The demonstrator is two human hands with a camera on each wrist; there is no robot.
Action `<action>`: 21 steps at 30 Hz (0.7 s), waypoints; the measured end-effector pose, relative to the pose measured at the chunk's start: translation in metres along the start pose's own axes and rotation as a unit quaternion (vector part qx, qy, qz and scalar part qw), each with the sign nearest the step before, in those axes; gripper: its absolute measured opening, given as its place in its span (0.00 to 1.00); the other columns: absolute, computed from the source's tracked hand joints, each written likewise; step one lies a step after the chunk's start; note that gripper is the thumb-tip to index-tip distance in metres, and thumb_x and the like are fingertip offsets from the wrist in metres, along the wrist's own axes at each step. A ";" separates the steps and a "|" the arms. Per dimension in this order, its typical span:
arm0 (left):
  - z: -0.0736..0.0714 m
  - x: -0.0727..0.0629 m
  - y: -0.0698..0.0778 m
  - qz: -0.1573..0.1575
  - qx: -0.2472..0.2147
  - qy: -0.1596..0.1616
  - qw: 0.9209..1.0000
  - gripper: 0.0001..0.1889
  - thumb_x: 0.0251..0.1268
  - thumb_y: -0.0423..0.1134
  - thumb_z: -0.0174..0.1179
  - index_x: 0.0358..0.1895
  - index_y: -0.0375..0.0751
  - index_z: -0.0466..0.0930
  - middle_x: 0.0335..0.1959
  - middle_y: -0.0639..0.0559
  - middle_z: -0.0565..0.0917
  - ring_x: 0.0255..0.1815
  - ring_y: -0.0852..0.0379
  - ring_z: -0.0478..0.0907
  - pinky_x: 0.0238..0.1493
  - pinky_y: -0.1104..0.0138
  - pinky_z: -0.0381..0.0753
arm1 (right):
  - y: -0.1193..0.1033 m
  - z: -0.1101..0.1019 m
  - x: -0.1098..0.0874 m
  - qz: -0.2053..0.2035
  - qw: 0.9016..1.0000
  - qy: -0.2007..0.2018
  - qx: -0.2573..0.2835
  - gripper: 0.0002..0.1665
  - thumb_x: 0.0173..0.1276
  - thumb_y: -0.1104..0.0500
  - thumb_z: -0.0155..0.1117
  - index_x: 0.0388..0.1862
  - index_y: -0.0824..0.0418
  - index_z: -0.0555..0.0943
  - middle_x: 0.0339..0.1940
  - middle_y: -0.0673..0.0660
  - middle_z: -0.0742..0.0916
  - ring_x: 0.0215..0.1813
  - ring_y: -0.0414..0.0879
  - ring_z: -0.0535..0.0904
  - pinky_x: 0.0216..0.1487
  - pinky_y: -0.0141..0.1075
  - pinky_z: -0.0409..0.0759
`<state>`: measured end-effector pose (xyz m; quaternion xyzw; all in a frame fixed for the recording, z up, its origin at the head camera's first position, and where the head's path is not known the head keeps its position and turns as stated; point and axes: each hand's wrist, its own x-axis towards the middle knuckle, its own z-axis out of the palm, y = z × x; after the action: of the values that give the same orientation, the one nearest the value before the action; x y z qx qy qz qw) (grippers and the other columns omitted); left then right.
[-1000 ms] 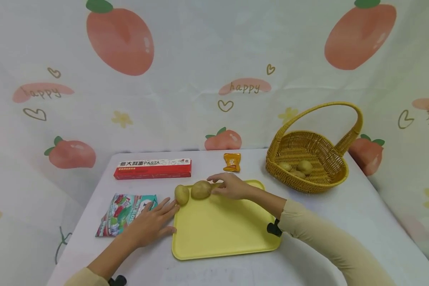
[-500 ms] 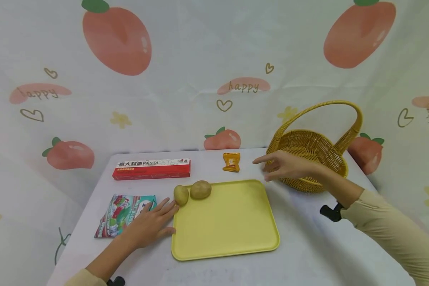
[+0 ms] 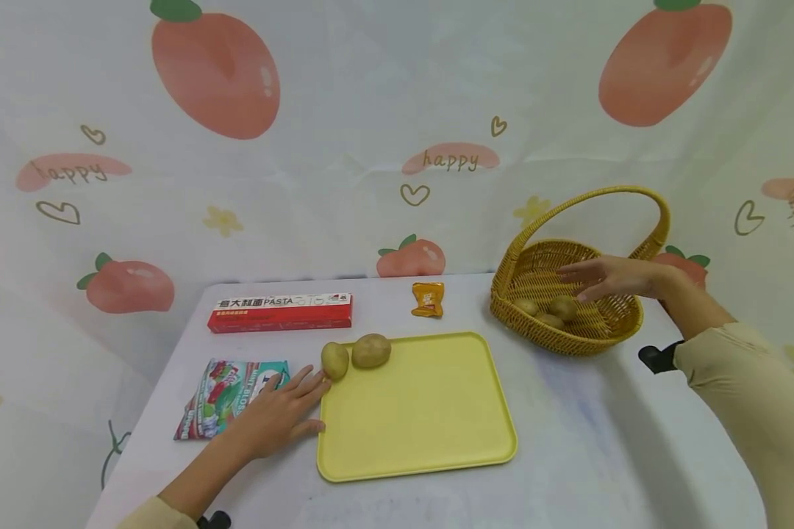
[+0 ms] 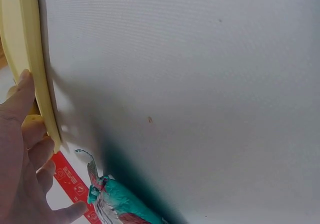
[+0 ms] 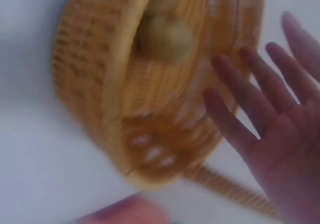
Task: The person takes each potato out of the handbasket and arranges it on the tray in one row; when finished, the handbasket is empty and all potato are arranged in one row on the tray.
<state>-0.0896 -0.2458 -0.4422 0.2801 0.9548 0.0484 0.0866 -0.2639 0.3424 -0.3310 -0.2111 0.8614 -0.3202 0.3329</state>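
At the left rim of the yellow tray (image 3: 423,411) rests my left hand (image 3: 281,415), fingers spread and touching the edge. Two potatoes lie in the tray's far left corner: a smaller potato (image 3: 334,361) near my left fingertips and a larger potato (image 3: 371,351) beside it. Over the wicker basket (image 3: 569,345), my right hand (image 3: 612,279) hovers with its fingers extended and nothing in it. Several potatoes sit inside the basket, among them a round potato (image 3: 562,308) just below my right fingertips. In the right wrist view the palm (image 5: 295,149) shows bare beside the basket.
A red and white pasta box (image 3: 281,313) lies at the back left. Nearer, a teal candy bag (image 3: 231,397) lies partly behind my left hand. An orange wrapped snack (image 3: 428,300) sits behind the tray. The basket's tall handle (image 3: 595,195) arches over it.
My right hand has moved from the larger potato on the tray, away to the right, and is now above the basket. My left hand and both tray potatoes stay in place.
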 end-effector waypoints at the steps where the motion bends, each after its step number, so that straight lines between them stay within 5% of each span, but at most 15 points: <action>1: 0.000 0.000 0.000 0.000 0.000 0.000 1.000 0.36 0.70 0.61 0.56 0.74 0.44 0.66 0.77 0.47 0.63 0.78 0.41 0.54 0.66 0.32 0.59 | 0.008 -0.003 0.000 0.011 1.000 -0.004 0.011 0.45 0.74 0.57 0.60 0.79 0.71 0.49 0.76 0.75 0.59 0.74 0.72 0.59 0.68 0.61 0.65; 7: -0.001 -0.001 0.000 0.003 -0.002 0.001 1.000 0.36 0.70 0.60 0.56 0.74 0.44 0.66 0.77 0.47 0.63 0.78 0.41 0.55 0.66 0.32 0.60 | 0.037 -0.010 0.002 0.078 0.993 -0.023 0.081 0.48 0.75 0.57 0.59 0.79 0.72 0.42 0.77 0.78 0.49 0.76 0.72 0.51 0.72 0.63 0.57; 14: 0.000 -0.001 0.000 0.002 0.005 0.004 1.000 0.36 0.70 0.61 0.56 0.74 0.44 0.66 0.77 0.47 0.64 0.78 0.42 0.55 0.66 0.32 0.61 | 0.043 -0.005 0.009 0.110 0.986 -0.055 0.111 0.48 0.77 0.57 0.56 0.79 0.71 0.39 0.78 0.76 0.47 0.78 0.71 0.43 0.75 0.61 0.51; 21: 0.000 -0.001 0.001 0.002 0.002 0.007 1.000 0.36 0.70 0.60 0.57 0.74 0.44 0.67 0.77 0.47 0.64 0.78 0.41 0.55 0.66 0.32 0.61 | 0.050 0.003 0.020 0.133 0.979 -0.055 0.145 0.46 0.78 0.56 0.55 0.81 0.67 0.41 0.78 0.77 0.47 0.77 0.71 0.46 0.71 0.61 0.62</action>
<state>-0.0888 -0.2455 -0.4419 0.2823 0.9548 0.0484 0.0796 -0.2827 0.3651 -0.3764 -0.0615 0.8069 -0.3821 0.4463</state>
